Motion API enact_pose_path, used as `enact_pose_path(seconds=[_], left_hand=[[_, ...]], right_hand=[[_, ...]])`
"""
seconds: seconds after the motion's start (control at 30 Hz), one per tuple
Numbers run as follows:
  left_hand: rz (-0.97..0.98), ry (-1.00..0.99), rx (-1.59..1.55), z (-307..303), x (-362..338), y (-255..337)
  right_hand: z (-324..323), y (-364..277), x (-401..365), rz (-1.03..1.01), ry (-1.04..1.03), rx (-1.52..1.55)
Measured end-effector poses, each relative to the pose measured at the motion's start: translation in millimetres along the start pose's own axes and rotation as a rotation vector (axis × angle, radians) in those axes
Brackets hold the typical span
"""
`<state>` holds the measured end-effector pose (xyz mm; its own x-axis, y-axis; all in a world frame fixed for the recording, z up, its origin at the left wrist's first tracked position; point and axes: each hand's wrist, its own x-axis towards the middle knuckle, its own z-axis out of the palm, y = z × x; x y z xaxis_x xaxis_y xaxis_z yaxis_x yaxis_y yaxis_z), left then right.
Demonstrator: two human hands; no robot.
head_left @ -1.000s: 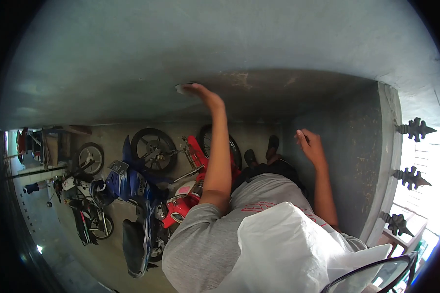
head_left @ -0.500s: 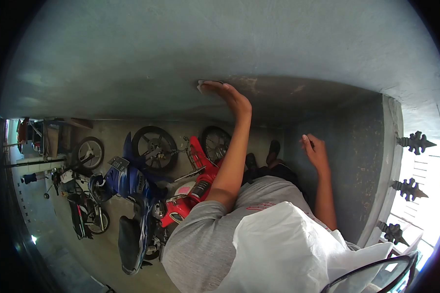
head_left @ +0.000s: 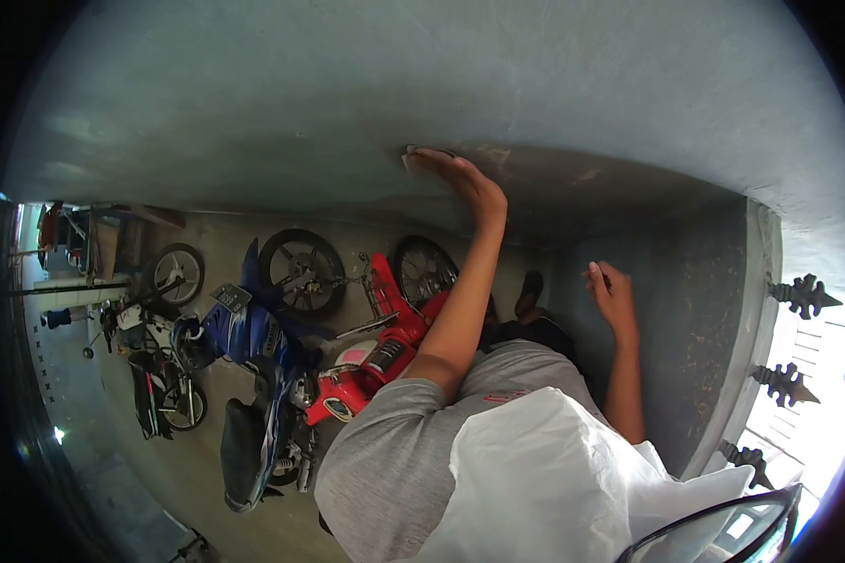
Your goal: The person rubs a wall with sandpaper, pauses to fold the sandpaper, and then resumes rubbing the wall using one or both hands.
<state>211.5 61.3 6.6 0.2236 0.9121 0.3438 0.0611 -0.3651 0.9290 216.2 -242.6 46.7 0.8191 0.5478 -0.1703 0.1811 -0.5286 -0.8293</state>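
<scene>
My left hand (head_left: 474,183) reaches forward with its palm side against the grey wall (head_left: 253,141). Under its fingers is a thin folded sheet (head_left: 409,158) with a pale edge and a dark side; its kind is hard to make out. Just right of the fingertips, the wall carries a brownish scuffed patch (head_left: 494,159). My right hand (head_left: 612,293) hangs in front of the side wall, touching nothing around it. Its fingers are curled in towards the thumb, and whether something small is inside cannot be seen.
Left of me stand a red motorcycle (head_left: 357,375), a blue motorcycle (head_left: 253,338) and another motorcycle (head_left: 174,385) farther off. A side wall (head_left: 667,310) rises on my right, with dark metal spikes (head_left: 804,296) beyond it. White fabric (head_left: 545,479) covers the lower view.
The whole view has shifted slightly. My left hand, with the sheet, has slid a little rightward along the wall towards the scuffed patch. My right hand stays almost the same.
</scene>
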Motion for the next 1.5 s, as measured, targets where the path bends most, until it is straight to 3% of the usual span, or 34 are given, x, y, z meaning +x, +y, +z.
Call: enact_pose_path(seconds=[0.17, 0.23, 0.37, 0.43, 0.57, 0.63, 0.77, 0.83, 0.93, 1.13, 1.27, 1.33, 1.5], left_hand=[[0.026, 0.103, -0.024, -22.2, 49.1, -2.5], [-0.061, 0.199, -0.069, -25.4, 60.1, 0.8], [0.006, 0.111, -0.01, -4.9, 12.6, 1.3], [0.023, -0.055, 0.036, -0.7, -12.1, 4.2], [0.012, 0.015, 0.027, -19.3, 31.6, -17.0], [-0.069, 0.186, -0.18, -34.8, 69.2, -30.0], [-0.096, 0.163, -0.09, -27.1, 47.8, -15.3], [-0.047, -0.015, 0.005, -7.2, 4.0, -11.2], [-0.037, -0.055, -0.013, 1.2, -10.9, -5.2], [-0.129, 0.154, -0.165, -30.9, 54.0, -16.3], [-0.068, 0.058, -0.052, -6.9, 4.0, -11.0], [-0.019, -0.102, -0.024, -0.7, -23.0, 0.9], [-0.035, 0.014, -0.021, -22.8, 32.5, -31.8]], right_hand=[[-3.3, -5.4, 0.8, -0.064, 0.02, -0.002], [-7.1, -3.5, -4.6, -0.041, 0.024, 0.005], [-2.7, 15.0, -7.5, -0.004, 0.02, -0.003], [-1.1, 17.0, -7.0, -0.016, 0.009, -0.014], [0.1, 3.6, -4.8, -0.046, -0.008, -0.056], [0.9, 2.6, -3.5, -0.118, 0.041, -0.022], [-0.2, 6.5, -7.9, -0.078, 0.046, 0.013], [-0.7, 8.1, -7.4, -0.002, -0.02, -0.069], [5.1, 2.6, -5.0, -0.015, -0.024, -0.058], [3.0, -9.2, -4.2, -0.064, 0.015, -0.006], [2.8, 4.1, -8.5, -0.035, 0.0, -0.005], [4.9, 11.2, -6.6, -0.09, -0.004, -0.063], [3.0, -14.4, -8.6, -0.062, -0.013, -0.04]])
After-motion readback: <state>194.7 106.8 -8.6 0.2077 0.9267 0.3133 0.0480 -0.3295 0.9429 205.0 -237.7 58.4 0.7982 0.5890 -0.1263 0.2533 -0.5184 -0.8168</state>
